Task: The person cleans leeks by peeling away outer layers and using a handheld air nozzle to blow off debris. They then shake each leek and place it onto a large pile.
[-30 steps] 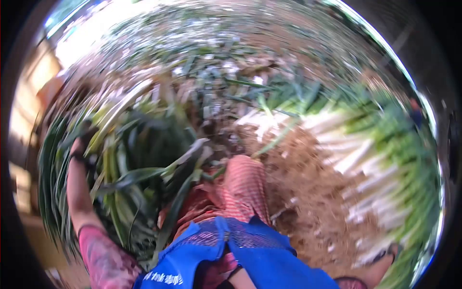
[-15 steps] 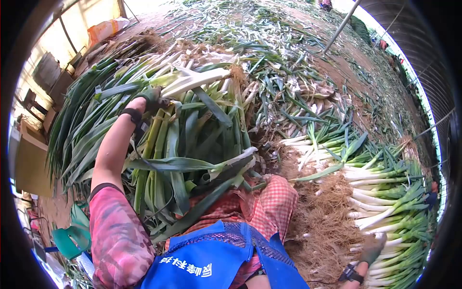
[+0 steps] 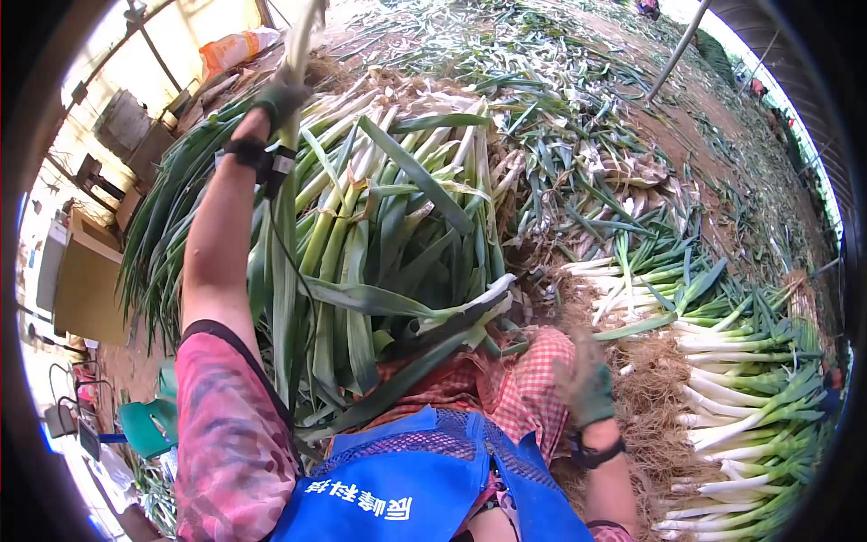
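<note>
My left hand [image 3: 282,101], in a dark green glove, is raised at the upper left. It is closed round a leek whose pale stalk [image 3: 302,43] stands upright and is blurred at the top; long green leaves hang below the wrist. Beneath and beside it lies a heap of untrimmed leeks [image 3: 397,212], partly across my lap. My right hand [image 3: 587,388], in a green and grey glove, is over my right knee, its fingers smeared by motion. Near it is a row of cleaned leeks [image 3: 731,397], white stalks with their brown roots [image 3: 646,397] toward me.
Stripped leaves [image 3: 542,81] litter the ground ahead. A metal pole [image 3: 677,50] slants at the upper right. To the left stand a cardboard box [image 3: 90,289] and a green plastic object [image 3: 149,425]. An orange and white sack [image 3: 237,52] lies at the back left.
My left hand has lifted, swinging the leek from nearly level to upright. My right hand has come from the row of cleaned leeks to beside my knee. The view has shifted slightly.
</note>
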Demonstrator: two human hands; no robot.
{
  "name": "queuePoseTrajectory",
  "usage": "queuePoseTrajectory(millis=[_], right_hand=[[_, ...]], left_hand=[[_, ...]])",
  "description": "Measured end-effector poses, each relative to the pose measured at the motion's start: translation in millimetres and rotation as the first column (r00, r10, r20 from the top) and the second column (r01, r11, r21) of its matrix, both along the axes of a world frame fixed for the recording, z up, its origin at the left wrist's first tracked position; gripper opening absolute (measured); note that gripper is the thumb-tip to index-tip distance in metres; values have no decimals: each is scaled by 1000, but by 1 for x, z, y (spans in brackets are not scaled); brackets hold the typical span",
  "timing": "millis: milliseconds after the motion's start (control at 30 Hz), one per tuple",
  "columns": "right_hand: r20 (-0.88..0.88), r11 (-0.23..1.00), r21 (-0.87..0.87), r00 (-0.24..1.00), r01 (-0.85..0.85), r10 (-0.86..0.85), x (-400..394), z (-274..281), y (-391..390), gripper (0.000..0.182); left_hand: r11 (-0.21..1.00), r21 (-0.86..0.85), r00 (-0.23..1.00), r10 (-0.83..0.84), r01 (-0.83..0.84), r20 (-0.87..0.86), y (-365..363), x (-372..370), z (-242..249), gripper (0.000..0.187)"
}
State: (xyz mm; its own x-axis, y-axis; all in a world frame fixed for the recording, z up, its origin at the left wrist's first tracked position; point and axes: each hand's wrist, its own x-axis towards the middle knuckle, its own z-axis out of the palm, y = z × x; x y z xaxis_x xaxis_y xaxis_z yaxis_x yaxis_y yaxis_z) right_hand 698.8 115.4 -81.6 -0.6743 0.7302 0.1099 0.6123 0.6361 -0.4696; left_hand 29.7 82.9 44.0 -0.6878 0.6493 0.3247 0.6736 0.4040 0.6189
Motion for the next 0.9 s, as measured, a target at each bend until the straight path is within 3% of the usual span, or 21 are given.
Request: queuePoseTrajectory(millis=[67, 133, 200, 267, 300, 400, 467, 500, 533, 567, 633, 667, 700, 767, 800, 833, 867, 900], right_hand=[[-63, 995, -27, 994, -94, 92, -19, -17, -9, 47], [-50, 991, -30, 990, -133, 131, -26, -36, -24, 47], [-62, 984, -59, 984, -168, 165, -27, -51, -29, 48], [-104, 970, -124, 975, -209, 196, -27, -62, -36, 48], [-111, 964, -176, 977, -200, 183, -28, -64, -37, 49], [-112, 958, -186, 973, -219, 201, -31, -71, -36, 50], [-164, 951, -252, 976, -180, 141, -28, -67, -32, 48], [-202, 951, -267, 974, -155, 102, -28, -66, -30, 47], [-243, 949, -284, 968, -134, 64, -30, -64, -27, 46], [-329, 887, -436, 944, -148, -4, -37, -55, -25, 44], [-446, 681, -697, 879, -225, -167, -63, -26, -24, 42], [-517, 645, -691, 847, -326, -125, -80, -20, -20, 41], [-540, 559, -740, 826, -375, -161, -100, 7, -21, 41], [-681, 274, -733, 662, -623, -315, -141, 26, -21, 43], [-791, 317, -610, 584, -727, -182, -152, -2, -4, 39], [-862, 630, -383, 507, -676, 21, -163, -9, -4, 36], [-849, 829, -70, 469, -555, 243, -171, -12, -7, 33], [-884, 711, -383, 458, -590, -96, -167, -17, -7, 31]], left_hand=[[954, -274, 971, -56, 120, 232, -1, 44, -23, 48], [841, -487, 972, -198, 237, 130, -8, 75, -100, 48], [887, -461, 996, 73, -41, 51, -8, 92, -147, 45], [865, -493, 930, 101, 94, 354, -3, 78, -143, 41], [890, -425, 938, -7, 163, 347, -5, 79, -137, 36], [791, -611, 998, 1, 35, 58, 0, 87, -120, 32], [854, -512, 983, 3, 94, 185, -15, 119, -93, 38], [884, -449, 956, 8, 131, 294, -22, 136, -82, 54], [901, -386, 937, -57, 197, 346, -31, 160, -67, 50], [907, -307, 894, -140, 288, 426, -37, 182, -60, 48], [880, -222, 807, -250, 420, 535, -48, 232, -40, 42], [854, -219, 772, -279, 471, 571, -51, 261, -26, 40], [849, -85, 664, -341, 521, 665, -53, 289, -19, 41], [815, 203, 459, -491, 543, 741, -51, 327, -28, 45], [807, 46, 510, -415, 589, 754, -43, 327, -35, 49], [794, 90, 538, -486, 602, 688, -40, 329, -45, 51], [775, 129, 563, -551, 618, 616, -38, 334, -50, 53], [785, 135, 589, -554, 604, 588, -36, 339, -53, 61]])
